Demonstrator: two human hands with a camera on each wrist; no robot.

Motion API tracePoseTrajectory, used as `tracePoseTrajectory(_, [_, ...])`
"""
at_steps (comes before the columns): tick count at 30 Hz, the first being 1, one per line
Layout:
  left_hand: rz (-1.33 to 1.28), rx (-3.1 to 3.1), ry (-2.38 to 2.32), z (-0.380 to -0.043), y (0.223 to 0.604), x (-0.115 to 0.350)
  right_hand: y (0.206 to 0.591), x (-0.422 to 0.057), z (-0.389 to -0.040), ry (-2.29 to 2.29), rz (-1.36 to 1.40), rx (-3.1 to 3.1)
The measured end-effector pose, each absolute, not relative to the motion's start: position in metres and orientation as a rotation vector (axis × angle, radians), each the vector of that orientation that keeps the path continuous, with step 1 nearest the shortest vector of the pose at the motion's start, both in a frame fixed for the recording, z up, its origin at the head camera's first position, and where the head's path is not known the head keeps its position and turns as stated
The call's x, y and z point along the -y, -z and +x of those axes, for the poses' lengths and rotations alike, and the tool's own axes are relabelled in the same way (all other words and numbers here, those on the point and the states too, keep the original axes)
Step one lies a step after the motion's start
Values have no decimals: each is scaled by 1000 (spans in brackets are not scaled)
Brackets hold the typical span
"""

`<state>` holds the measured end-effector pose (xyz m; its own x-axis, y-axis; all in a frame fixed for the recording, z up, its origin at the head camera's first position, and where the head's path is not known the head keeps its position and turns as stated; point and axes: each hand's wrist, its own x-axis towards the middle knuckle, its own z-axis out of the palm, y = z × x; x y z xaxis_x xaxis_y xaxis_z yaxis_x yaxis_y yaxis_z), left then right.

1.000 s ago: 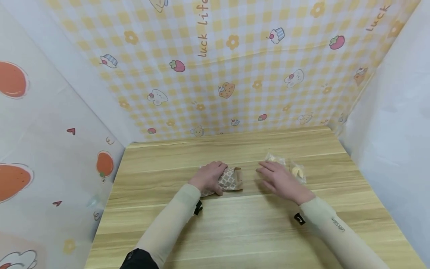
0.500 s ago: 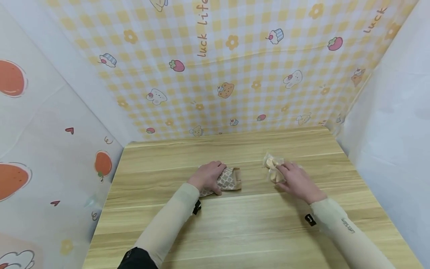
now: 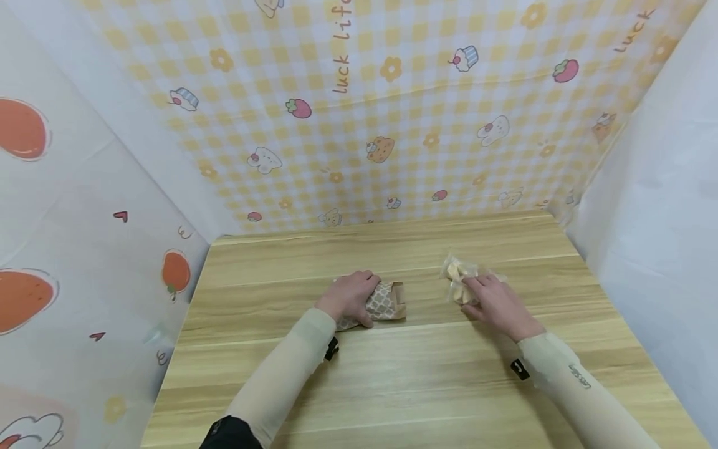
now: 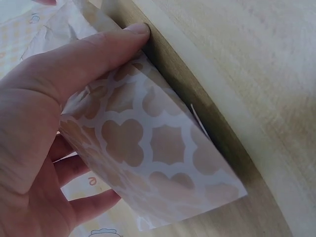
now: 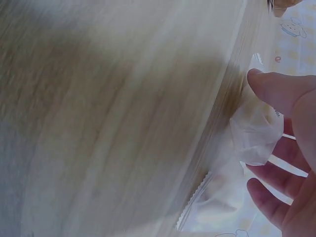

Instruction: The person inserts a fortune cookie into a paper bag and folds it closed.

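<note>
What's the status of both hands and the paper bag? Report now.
Left hand gripping the paper bag. Right hand on a clear packet, thumb and fingers around it. Second packet close beside; no obstruction seen.

Left, flat tan paper bag [image 3: 382, 302], white quatrefoil lattice; right, clear plastic packets [image 3: 454, 270], pale yellow inside; far, yellow-and-white gingham sheet [image 3: 314, 140]; yellow-brown wooden tabletop [image 3: 404, 386].

Patterned paper bag [image 3: 382, 302] partly hidden
</note>
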<state>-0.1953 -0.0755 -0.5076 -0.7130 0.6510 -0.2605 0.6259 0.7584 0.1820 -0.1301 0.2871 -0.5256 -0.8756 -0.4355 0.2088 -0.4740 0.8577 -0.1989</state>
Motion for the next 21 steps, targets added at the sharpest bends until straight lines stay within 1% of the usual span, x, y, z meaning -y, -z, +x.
tracePoseTrajectory(5, [978, -2645, -129, -196, 507, 75, 524, -286, -131, -377, 715, 2858])
tracePoseTrajectory(11, [970, -2655, -141, -196, 509, 77, 519, -280, -130, -509, 757, 2819])
tracePoseTrajectory(21, [955, -2655, -164, -195, 509, 77, 510, -246, -134, -841, 884, 2825])
